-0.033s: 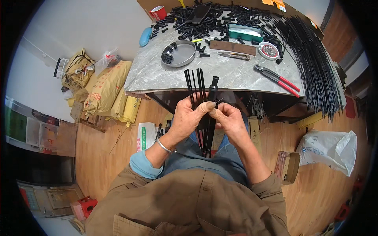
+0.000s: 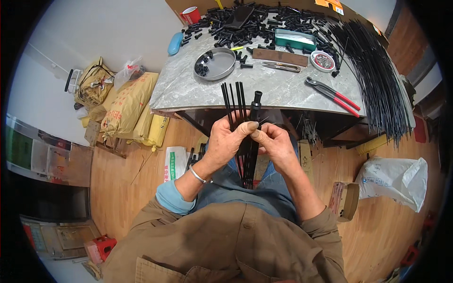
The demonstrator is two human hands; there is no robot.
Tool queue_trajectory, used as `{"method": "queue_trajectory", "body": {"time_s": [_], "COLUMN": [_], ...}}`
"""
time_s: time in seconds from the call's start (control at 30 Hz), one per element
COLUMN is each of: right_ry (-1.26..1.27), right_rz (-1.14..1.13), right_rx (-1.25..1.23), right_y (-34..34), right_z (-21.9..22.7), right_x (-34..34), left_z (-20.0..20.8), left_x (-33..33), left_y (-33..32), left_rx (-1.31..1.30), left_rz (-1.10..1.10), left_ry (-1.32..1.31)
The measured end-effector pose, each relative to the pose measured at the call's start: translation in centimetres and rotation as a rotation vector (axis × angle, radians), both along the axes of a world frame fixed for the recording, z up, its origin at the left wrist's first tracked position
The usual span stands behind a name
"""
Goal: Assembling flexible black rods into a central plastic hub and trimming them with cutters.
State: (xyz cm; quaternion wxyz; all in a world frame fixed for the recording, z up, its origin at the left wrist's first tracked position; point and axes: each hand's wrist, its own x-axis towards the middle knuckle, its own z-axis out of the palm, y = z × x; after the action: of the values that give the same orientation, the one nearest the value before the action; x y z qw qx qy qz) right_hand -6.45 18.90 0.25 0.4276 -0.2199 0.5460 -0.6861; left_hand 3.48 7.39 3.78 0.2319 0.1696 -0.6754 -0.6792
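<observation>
In front of my lap, below the table's near edge, both hands hold a bundle of thin black ribs (image 2: 240, 96) that looks like an umbrella frame. My left hand (image 2: 227, 140) is closed round it, with several ribs sticking up between and behind its fingers. A black tube with a flared end (image 2: 255, 105) rises just right of those ribs. My right hand (image 2: 277, 147) pinches at the base of the tube, its thumb tip beside the left thumb tip. The fingers hide what lies between the thumbs. The ribs' lower ends hang down between my knees.
On the grey table (image 2: 179, 94) are a round metal tray (image 2: 221, 70), red-handled pincers (image 2: 332, 96), scissors (image 2: 281, 67), a dish of small metal parts (image 2: 322, 61) and many black tubular pieces (image 2: 226, 30). Long black rods (image 2: 373, 75) overhang its right edge. A white sack (image 2: 394, 181) lies on the floor.
</observation>
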Motion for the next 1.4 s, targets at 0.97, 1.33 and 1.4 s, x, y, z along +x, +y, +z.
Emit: {"method": "queue_trajectory", "body": {"time_s": [0.97,1.33,1.4], "right_ry": [0.17,0.027,0.044], "right_rz": [-0.125,-0.032,-0.034], "right_rx": [0.082,0.072,0.072], "right_y": [-1.0,-0.8,-0.7], "right_z": [0.4,0.2,0.3], "right_x": [0.9,0.2,0.0], "left_z": [0.0,-0.8,-0.5], "left_x": [0.5,0.2,-0.2], "left_y": [-1.8,-1.7,-1.8], "left_rx": [-0.181,0.164,0.239], "left_rz": [-0.008,-0.137,-0.141], "left_ry": [-0.124,0.041,0.037]}}
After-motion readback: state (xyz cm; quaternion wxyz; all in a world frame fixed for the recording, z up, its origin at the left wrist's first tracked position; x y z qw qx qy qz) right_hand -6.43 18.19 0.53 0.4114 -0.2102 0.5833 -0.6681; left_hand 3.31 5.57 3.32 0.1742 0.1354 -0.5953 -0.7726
